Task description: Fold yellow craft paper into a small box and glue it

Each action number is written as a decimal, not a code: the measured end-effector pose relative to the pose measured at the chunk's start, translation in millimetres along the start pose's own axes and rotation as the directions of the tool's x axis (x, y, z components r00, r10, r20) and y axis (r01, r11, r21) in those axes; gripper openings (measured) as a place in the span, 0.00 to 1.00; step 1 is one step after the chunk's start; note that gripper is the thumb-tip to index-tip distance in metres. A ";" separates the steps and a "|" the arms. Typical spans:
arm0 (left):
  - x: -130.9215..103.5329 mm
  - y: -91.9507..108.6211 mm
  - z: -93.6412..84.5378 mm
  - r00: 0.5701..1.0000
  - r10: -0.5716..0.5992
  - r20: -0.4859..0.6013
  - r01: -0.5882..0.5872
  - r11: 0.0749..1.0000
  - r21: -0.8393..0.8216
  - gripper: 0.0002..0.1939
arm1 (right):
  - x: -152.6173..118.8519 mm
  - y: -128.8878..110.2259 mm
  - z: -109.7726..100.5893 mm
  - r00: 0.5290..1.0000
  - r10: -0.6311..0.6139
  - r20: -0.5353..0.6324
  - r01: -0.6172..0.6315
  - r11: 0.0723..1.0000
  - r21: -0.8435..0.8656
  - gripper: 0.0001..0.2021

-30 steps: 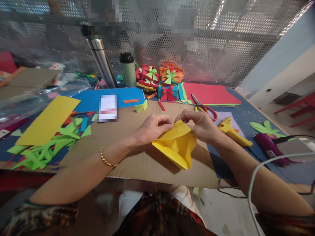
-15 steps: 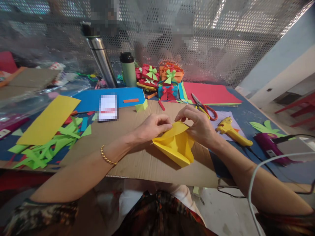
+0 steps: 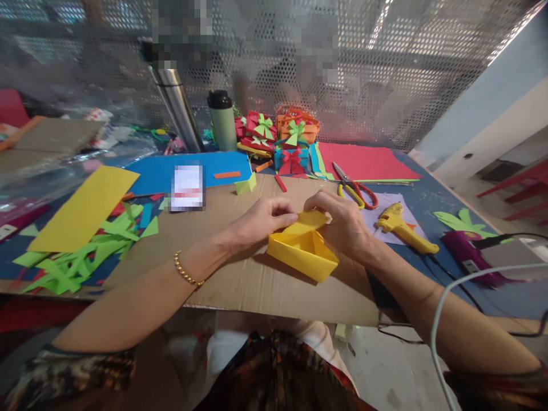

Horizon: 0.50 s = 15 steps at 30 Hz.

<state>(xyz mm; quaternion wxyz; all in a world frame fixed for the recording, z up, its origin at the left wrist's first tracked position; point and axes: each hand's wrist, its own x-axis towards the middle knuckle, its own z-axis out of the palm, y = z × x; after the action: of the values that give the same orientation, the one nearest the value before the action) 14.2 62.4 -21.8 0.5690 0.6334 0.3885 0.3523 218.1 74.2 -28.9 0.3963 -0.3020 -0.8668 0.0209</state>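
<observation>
Seen from the head camera, a person works at a blue desk [image 3: 432, 200], a yellow paper box [image 3: 299, 260] raised in both hands above the cardboard sheet [image 3: 214, 285], near the middle of the desk's near edge. The left hand [image 3: 265, 220] has its grip pinched closed, thumb against fingers, on one end of the box's raised flap [image 3: 312, 218]; the right hand [image 3: 342, 220] curls round the other end, its grip apparently closed on the paper too, though some fingertips are hidden. Holding the flap from both ends seems to keep it straight while the open side faces the worker, in easy sight. The cardboard probably shields the desk. Toward the right edge, a yellow glue gun [image 3: 396, 225] lies on pale purple paper [image 3: 409, 214], likely there to catch drips, its handle turned toward the worker's side for a quick reach. Scissors [image 3: 341, 172] rest just beyond the right hand, close by but out of its way. At the far edge, a blue box with a red bow [image 3: 291, 162] sits beside other bowed boxes, apart from the green scraps [image 3: 103, 245] heaped by the near left corner.
</observation>
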 end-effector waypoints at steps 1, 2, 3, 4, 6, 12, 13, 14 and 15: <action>0.0 0.1 0.2 1.000 -0.005 0.001 0.005 1.000 -0.002 0.09 | -0.9 1.1 0.1 1.000 -0.013 -0.002 0.013 1.000 -0.009 0.07; 0.1 0.3 0.5 1.000 -0.012 0.003 0.012 1.000 -0.002 0.09 | -1.8 2.2 0.3 1.000 -0.029 -0.004 0.028 0.999 -0.022 0.08; 0.4 0.6 0.9 1.000 -0.020 0.003 0.020 1.000 -0.001 0.09 | -2.7 3.3 0.3 0.999 -0.043 -0.003 0.043 0.998 -0.036 0.09; 0.7 0.9 1.3 1.000 -0.027 0.001 0.027 1.000 0.001 0.08 | -3.6 4.3 0.2 0.998 -0.057 0.006 0.057 0.997 -0.054 0.10; 1.6 1.5 1.9 0.999 -0.035 -0.009 0.035 0.999 0.012 0.07 | -4.5 5.7 -0.5 0.996 -0.080 0.049 0.084 0.991 -0.099 0.11; 4.2 0.4 0.4 0.999 0.002 -0.053 0.003 0.995 0.099 0.09 | -0.6 6.9 -4.5 0.974 -0.195 0.114 0.222 0.921 -0.321 0.09; 4.4 -0.5 -0.1 0.999 0.002 -0.055 0.004 0.995 0.104 0.09 | 0.2 6.8 -4.8 0.970 -0.214 0.112 0.240 0.904 -0.355 0.09; 4.6 -1.6 -0.6 0.998 -0.001 -0.057 0.007 0.994 0.106 0.08 | 0.8 6.4 -5.1 0.967 -0.230 0.110 0.255 0.889 -0.381 0.09; 4.7 -2.7 -1.0 0.998 -0.004 -0.062 0.011 0.994 0.106 0.08 | 1.2 6.0 -5.3 0.964 -0.243 0.109 0.266 0.878 -0.398 0.09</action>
<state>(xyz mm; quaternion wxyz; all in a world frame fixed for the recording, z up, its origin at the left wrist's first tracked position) 15.2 67.2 -24.3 0.5234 0.6502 0.4264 0.3486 224.2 78.7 -26.1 0.2991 -0.2610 -0.8946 -0.2049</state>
